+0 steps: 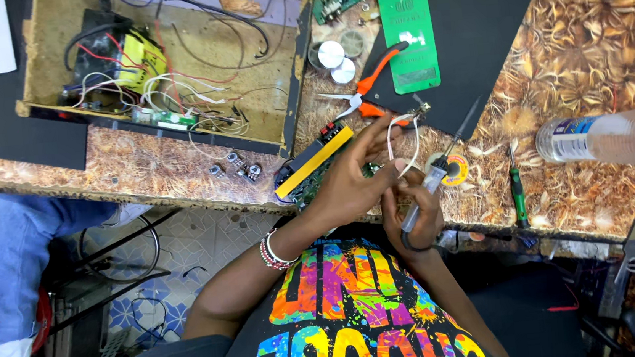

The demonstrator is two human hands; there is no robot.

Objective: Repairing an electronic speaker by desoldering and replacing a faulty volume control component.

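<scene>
Left hand (pixel 348 183) pinching a white wire (pixel 395 145) between fingertips, right hand (pixel 413 220) at its five o'clock closed around a soldering iron (pixel 445 152), tip pointing to one o'clock, circuit board (pixel 309 168) at ten o'clock of left hand, orange-handled pliers (pixel 370 82) at twelve.

One head-worn camera, looking steeply down past the wearer's chest, close above the left hand (pixel 348 179) and right hand (pixel 413 216), facing a patterned workbench (pixel 573 41) that fills the upper frame, tiled floor (pixel 178 252) visible lower left, no second view.
</scene>
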